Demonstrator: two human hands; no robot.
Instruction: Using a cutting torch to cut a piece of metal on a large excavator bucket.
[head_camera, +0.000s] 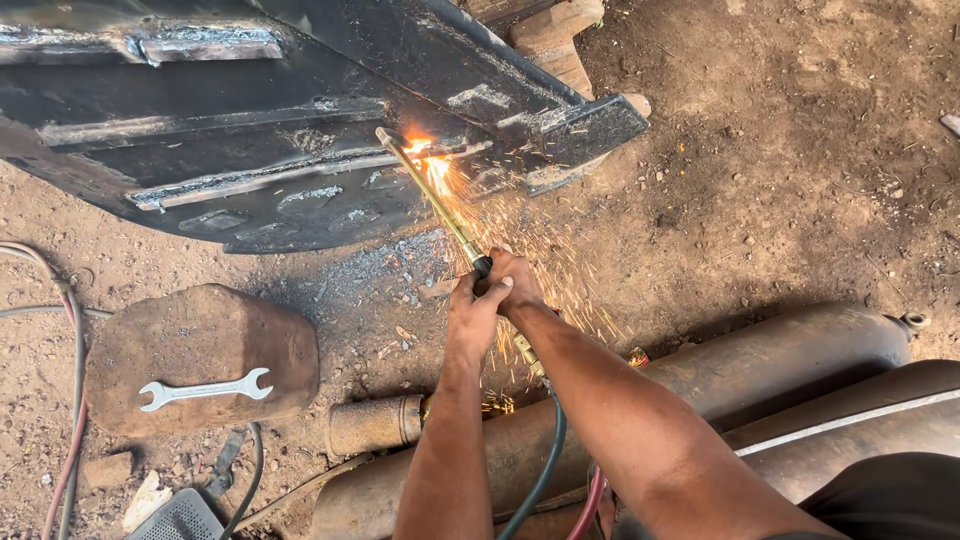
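Note:
Both my hands grip a brass cutting torch (440, 200) near the middle of the view. My left hand (472, 308) and my right hand (516, 282) close together around its handle. The torch tip touches a large black steel plate (250, 130) at the top left. A bright orange flame (425, 155) burns there and sparks (540, 270) spray down over the dirt. A green hose (545, 465) and a red hose (590, 500) run back from the torch between my forearms.
A silver open-ended spanner (205, 389) lies on a brown stone block (200, 355) at the left. Rusty gas cylinders (760, 360) lie across the bottom right. Hoses (70, 400) trail along the left edge. A wooden block (555, 40) props the plate.

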